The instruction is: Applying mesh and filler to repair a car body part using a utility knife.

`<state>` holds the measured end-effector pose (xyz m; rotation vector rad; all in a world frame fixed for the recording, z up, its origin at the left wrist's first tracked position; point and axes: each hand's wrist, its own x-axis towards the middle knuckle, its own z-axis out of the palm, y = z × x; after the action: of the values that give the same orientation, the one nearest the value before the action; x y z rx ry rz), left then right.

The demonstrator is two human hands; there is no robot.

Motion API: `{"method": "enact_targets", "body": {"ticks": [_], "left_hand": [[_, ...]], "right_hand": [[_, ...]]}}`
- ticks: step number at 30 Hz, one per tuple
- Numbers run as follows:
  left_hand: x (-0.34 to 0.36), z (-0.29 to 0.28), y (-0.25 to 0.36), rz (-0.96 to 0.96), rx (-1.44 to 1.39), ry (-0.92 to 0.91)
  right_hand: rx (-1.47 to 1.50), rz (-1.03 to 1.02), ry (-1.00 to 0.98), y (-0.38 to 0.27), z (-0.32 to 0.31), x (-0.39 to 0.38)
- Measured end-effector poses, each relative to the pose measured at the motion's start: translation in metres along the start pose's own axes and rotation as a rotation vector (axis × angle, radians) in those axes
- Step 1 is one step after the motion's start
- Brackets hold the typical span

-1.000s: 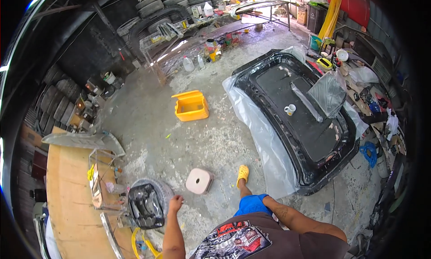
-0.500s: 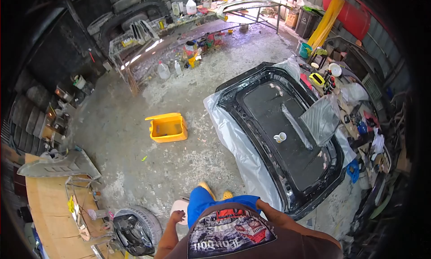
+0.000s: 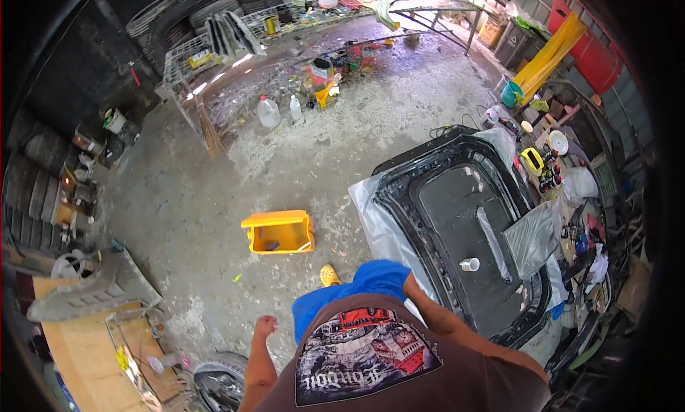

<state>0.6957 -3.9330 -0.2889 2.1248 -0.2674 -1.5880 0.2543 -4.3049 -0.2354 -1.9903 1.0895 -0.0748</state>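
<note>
My left hand (image 3: pixel 266 326) hangs at my left side with its fingers loosely apart, and I see nothing in it. Bare floor lies beneath it. My right arm (image 3: pixel 446 308) bends beside my blue shorts (image 3: pixel 349 280), and its hand is hidden from view. Ahead of me a yellow plastic box (image 3: pixel 284 218) stands on the floor with its open side facing me. A large black car panel (image 3: pixel 446 198) lies at my right on translucent plastic sheeting (image 3: pixel 378 223). On that panel rests a white cup (image 3: pixel 469 265).
A grey metal panel (image 3: pixel 96 294) lies on a wooden board (image 3: pixel 75 340) at the left, near a tyre (image 3: pixel 221 380). A clear jug (image 3: pixel 268 112) and a white bottle (image 3: pixel 295 108) stand farther ahead. Tools and bags crowd the far right. A metal-framed table (image 3: pixel 435 23) stands at the back.
My view has moved forward, and the yellow box now appears closer to my feet. My left hand has left the pale stool beside my leg, which is now out of sight.
</note>
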Motion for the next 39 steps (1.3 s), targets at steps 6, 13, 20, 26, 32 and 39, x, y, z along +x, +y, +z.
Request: {"method": "enact_targets", "body": {"ticks": [6, 13, 20, 26, 32, 39], "left_hand": [[0.057, -0.063, 0.187, 0.377, -0.145, 0.294], [0.169, -0.064, 0.302, 0.256, -0.027, 0.191], [0.263, -0.072, 0.413, 0.409, 0.197, -0.020], [0.376, -0.084, 0.653, 0.296, -0.054, 0.050], [0.491, -0.081, 0.821, 0.382, 0.291, -0.148], [0.582, -0.029, 1.061, 0.877, 0.791, -0.245]], "right_hand": [[0.075, -0.093, 0.165, -0.021, -0.031, 0.144], [0.574, 0.074, 0.130, 0.023, -0.058, 0.342], [0.157, 0.202, 0.152, -0.002, -0.203, 0.480], [0.048, 0.164, 0.090, 0.016, -0.270, 0.526], [0.469, 0.548, 0.053, 0.025, -0.339, 0.560], [0.542, 0.643, 0.244, 0.019, -0.478, 0.581]]}}
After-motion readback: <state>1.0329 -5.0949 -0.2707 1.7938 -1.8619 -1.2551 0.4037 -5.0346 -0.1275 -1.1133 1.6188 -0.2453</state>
